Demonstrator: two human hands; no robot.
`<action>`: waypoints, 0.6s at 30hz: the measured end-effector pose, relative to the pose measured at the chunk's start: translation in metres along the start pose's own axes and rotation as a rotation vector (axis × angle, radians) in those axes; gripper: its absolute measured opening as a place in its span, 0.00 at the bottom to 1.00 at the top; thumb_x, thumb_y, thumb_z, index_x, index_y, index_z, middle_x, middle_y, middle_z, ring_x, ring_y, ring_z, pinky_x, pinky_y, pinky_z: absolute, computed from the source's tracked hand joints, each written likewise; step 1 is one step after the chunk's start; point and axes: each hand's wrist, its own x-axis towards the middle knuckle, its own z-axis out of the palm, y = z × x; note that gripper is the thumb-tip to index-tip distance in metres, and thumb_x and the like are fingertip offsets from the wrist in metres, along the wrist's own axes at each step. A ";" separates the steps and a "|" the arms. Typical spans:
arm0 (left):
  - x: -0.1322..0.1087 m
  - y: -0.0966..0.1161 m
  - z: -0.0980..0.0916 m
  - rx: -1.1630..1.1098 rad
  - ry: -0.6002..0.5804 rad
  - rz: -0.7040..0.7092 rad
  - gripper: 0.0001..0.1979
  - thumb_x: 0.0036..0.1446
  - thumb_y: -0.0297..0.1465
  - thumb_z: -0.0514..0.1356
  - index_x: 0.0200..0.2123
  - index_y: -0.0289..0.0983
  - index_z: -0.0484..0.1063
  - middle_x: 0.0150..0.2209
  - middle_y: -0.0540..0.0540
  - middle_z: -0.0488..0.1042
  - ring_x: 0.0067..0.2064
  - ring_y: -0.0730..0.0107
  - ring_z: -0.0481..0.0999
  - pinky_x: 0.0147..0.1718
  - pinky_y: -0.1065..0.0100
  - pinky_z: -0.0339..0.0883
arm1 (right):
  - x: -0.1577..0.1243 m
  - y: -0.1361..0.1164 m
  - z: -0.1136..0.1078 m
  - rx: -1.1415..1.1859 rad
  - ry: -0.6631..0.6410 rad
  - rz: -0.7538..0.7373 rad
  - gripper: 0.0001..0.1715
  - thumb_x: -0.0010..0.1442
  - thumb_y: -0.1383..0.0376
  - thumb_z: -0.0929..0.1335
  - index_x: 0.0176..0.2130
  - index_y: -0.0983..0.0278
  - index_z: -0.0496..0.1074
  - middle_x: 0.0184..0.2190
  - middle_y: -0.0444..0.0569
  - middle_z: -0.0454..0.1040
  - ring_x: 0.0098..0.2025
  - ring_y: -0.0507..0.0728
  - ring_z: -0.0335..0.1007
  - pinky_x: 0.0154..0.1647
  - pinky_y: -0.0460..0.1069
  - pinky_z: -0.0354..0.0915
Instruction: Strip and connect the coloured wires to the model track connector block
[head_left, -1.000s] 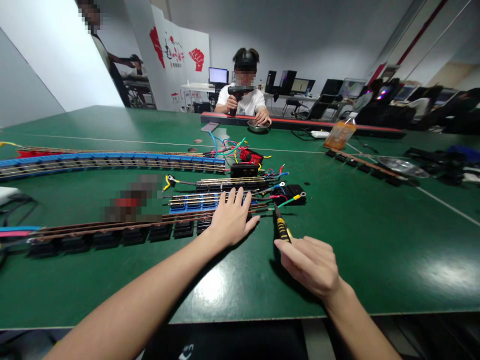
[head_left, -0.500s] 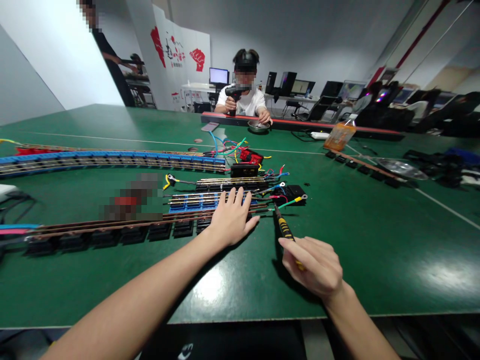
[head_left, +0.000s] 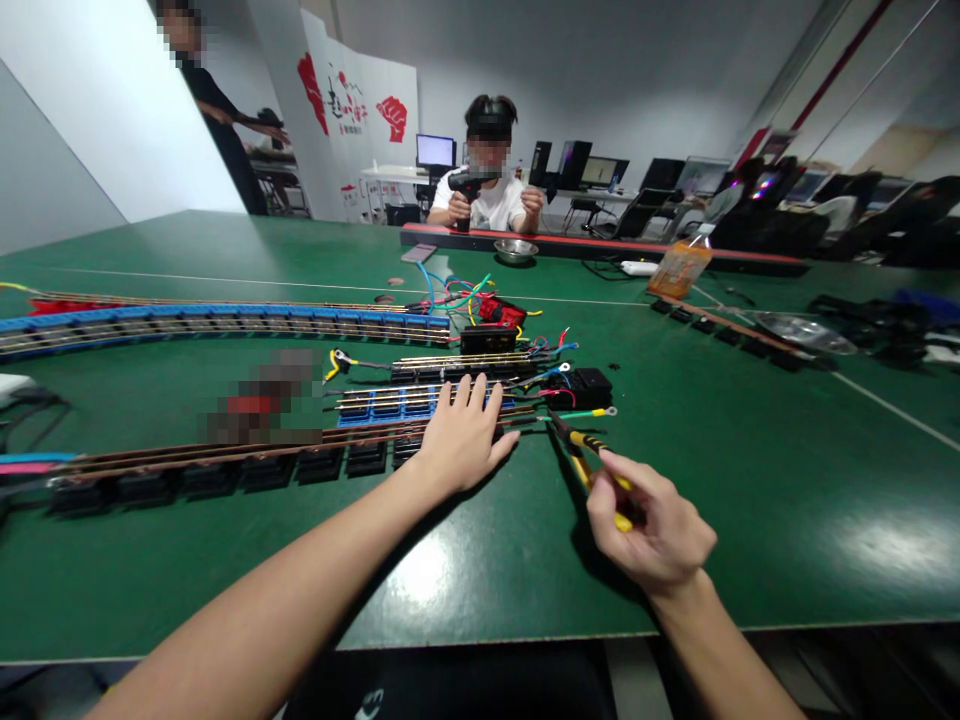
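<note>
My left hand (head_left: pixel 465 432) lies flat with its fingers spread over the right ends of a blue-based rail strip (head_left: pixel 386 405) and a copper-coloured rail strip on black blocks (head_left: pixel 277 465). Around the yellow-and-black handles of a pair of pliers (head_left: pixel 581 445) my right hand (head_left: pixel 652 515) is closed. The dark jaws touch or nearly touch the near end of a green wire (head_left: pixel 577 414), which has a yellow sleeve and a ring terminal at its far end. Just beyond sits a black block (head_left: pixel 585 388) with short wires beside it.
Across the green table (head_left: pixel 750 480) a person (head_left: pixel 487 200) holds a power drill (head_left: pixel 469 190) behind a metal bowl (head_left: pixel 516 252). A long curved blue rail (head_left: pixel 225 325) runs along the left. A bottle of orange liquid (head_left: pixel 679 268) stands at the right.
My right hand has turned, and the plier handles now show spread apart. The green wire has swung to lie flatter. The person opposite has raised a hand from the bowl. My left hand stays put.
</note>
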 end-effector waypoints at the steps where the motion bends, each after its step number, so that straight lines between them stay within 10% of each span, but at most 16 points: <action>1: 0.000 0.000 0.000 -0.001 -0.003 0.000 0.35 0.68 0.49 0.46 0.68 0.31 0.57 0.68 0.30 0.58 0.68 0.41 0.59 0.64 0.44 0.54 | -0.001 0.000 0.001 -0.003 0.013 0.011 0.25 0.56 0.73 0.71 0.53 0.61 0.72 0.30 0.42 0.82 0.20 0.49 0.75 0.23 0.43 0.73; 10: 0.000 -0.001 0.002 -0.016 0.007 -0.002 0.35 0.68 0.49 0.47 0.68 0.30 0.58 0.68 0.30 0.59 0.68 0.40 0.59 0.64 0.43 0.55 | -0.003 -0.006 0.001 0.230 0.036 0.425 0.20 0.57 0.73 0.71 0.50 0.66 0.71 0.32 0.49 0.81 0.23 0.52 0.78 0.20 0.42 0.72; 18: 0.000 -0.001 0.001 -0.020 0.011 -0.001 0.35 0.68 0.48 0.47 0.68 0.30 0.58 0.68 0.30 0.59 0.68 0.40 0.60 0.64 0.42 0.55 | 0.014 -0.006 -0.002 0.369 0.155 0.256 0.33 0.53 0.76 0.72 0.57 0.64 0.68 0.35 0.49 0.81 0.27 0.53 0.79 0.23 0.43 0.75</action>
